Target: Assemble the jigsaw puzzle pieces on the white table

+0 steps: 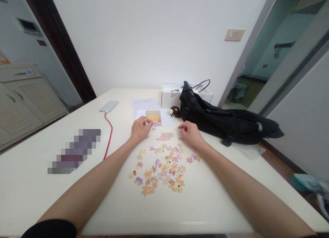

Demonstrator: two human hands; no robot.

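My left hand (pixel 141 129) is closed in a pinch at the lower left corner of a printed picture (pixel 153 118) with a yellow figure on it. Whether a small piece sits between those fingertips I cannot make out. To the right, my right hand (pixel 190 132) hovers over or rests on the table with thumb and forefinger curled together; anything in them is hidden. Between the hands lies a small joined section of jigsaw puzzle (pixel 166 136). Nearer to me, many loose jigsaw pieces (pixel 164 171) in orange, pink, yellow and purple are spread, some overlapping.
A black bag (pixel 218 121) lies along the right side, in front of a white box (pixel 168 99) with cables. White paper sheets (pixel 144 103) lie at the back. On the left are a power bank (pixel 109 106), a red cable (pixel 109 142) and a blurred-out object (pixel 75 152).
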